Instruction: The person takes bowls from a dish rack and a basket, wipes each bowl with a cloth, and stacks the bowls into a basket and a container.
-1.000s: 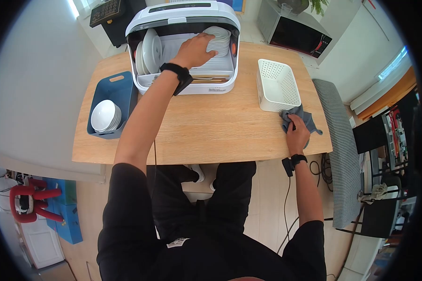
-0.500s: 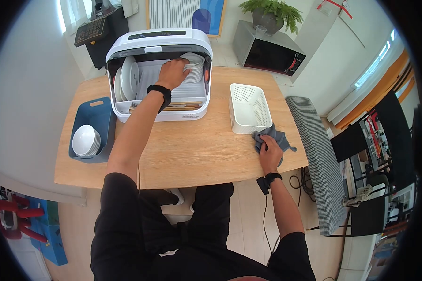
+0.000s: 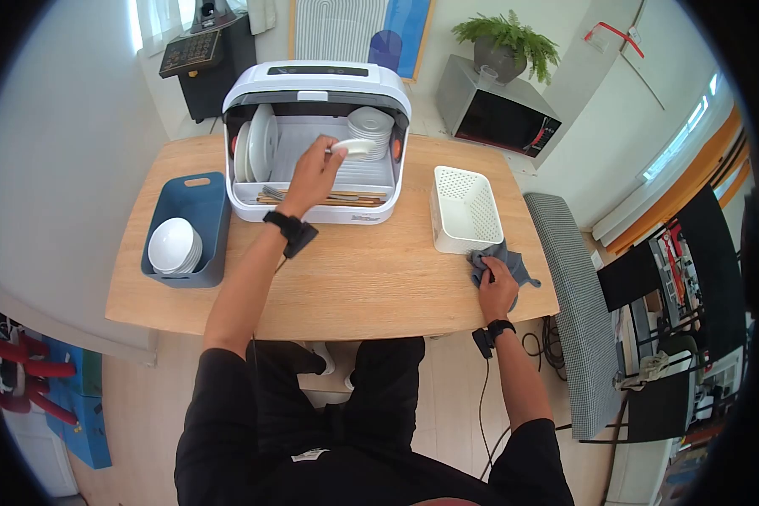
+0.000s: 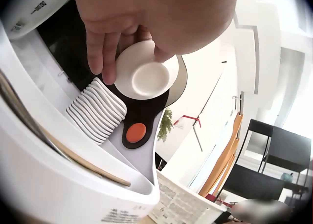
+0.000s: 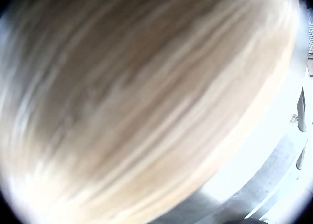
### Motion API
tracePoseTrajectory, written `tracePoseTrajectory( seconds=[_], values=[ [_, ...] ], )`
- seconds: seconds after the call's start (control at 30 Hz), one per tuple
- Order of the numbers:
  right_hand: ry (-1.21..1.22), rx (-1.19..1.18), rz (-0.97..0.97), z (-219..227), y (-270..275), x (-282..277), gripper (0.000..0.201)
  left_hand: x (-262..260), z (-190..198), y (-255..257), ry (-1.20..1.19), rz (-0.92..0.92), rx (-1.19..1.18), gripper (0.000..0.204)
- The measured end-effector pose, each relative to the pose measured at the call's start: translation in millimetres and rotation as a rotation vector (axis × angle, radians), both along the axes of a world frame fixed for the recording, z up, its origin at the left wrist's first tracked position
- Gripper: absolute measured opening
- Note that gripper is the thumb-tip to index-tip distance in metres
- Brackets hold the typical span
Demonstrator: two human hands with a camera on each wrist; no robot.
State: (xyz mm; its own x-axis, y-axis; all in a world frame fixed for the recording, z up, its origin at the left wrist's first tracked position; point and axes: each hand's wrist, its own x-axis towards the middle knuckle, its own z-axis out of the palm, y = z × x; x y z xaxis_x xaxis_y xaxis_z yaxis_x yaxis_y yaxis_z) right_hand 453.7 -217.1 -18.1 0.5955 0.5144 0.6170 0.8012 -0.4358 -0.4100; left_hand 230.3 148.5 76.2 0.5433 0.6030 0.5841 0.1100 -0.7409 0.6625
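The small dish (image 3: pixel 358 150), white and round, is grasped between the fingers and thumb of the left hand (image 3: pixel 312 174), above the open case (image 3: pixel 312 212) and just beside the stack of small dishes (image 3: pixel 371 122); the left wrist view shows it tilted, its round base exposed. Larger plates (image 3: pixel 264 142) stand upright at the left end of the case, and chopsticks (image 3: pixel 354 199) and metal cutlery (image 3: pixel 272 193) lie along its front compartment. The case rests on the wooden table (image 3: pixel 337 278). To its left, the blue bin (image 3: pixel 218 253) contains nested white bowls (image 3: pixel 174 244); to its right sits the perforated white basket (image 3: pixel 466 207). The right hand (image 3: pixel 498 288) rests on the grey cloth (image 3: pixel 517 268), near the front of this basket; whether its fingers grip the fabric cannot be told, the right wrist view being blurred. Beyond the table, the plant (image 3: pixel 510 46) stands on the microwave (image 3: pixel 508 120).
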Motion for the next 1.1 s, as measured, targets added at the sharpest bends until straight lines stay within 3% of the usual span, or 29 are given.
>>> tracePoseTrajectory(
  seconds=[0.07,0.1,0.17,0.2,0.27,0.37,0.53,0.6,0.67,0.7,0.77,0.87,1.0,1.1],
  values=[
    [-0.002,0.017,0.021,-2,1,1,0.023,-21,-28,-8,-0.218,-0.250,-0.327,0.027],
    [-0.034,0.021,-0.001,-5,1,4,0.023,-35,-36,-16,-0.214,-0.234,-0.321,0.027],
    [-0.040,0.018,-0.018,-11,0,5,0.024,-65,-52,-35,-0.390,-0.343,-0.751,0.027],
    [-0.023,0.017,-0.013,-7,0,5,0.024,-78,-56,-42,-0.369,-0.330,-0.741,0.027],
    [-0.011,0.007,-0.009,-6,0,3,0.025,-105,-65,-57,-0.515,-0.328,-1.077,0.023],
    [0.001,-0.013,-0.015,-5,0,3,0.024,-140,-102,-71,-0.597,-0.346,-1.110,0.021],
    [-0.030,-0.049,-0.028,-7,0,4,0.024,-163,-124,-115,-0.651,-0.359,-1.185,0.023],
    [-0.047,-0.055,-0.034,-9,1,3,0.024,-167,-118,-125,-0.654,-0.333,-1.164,0.026],
    [-0.029,-0.051,-0.031,-7,0,4,0.025,-168,-110,-131,-0.470,-0.275,-0.907,0.041],
    [-0.027,-0.046,-0.046,-7,2,4,0.025,-167,-110,-131,-0.461,-0.290,-0.906,0.041],
    [-0.051,-0.062,-0.034,-6,0,3,0.025,-162,-112,-134,-0.376,-0.163,-0.676,0.064],
    [-0.017,-0.074,-0.056,-3,0,-1,0.025,-165,-105,-137,-0.368,-0.176,-0.798,0.079],
    [-0.052,-0.105,-0.046,-5,0,1,0.026,-164,-112,-137,-0.408,-0.156,-0.810,0.077],
    [-0.054,-0.102,-0.037,-5,3,5,0.027,-166,-117,-135,-0.505,-0.243,-0.801,0.078]
  ],
)
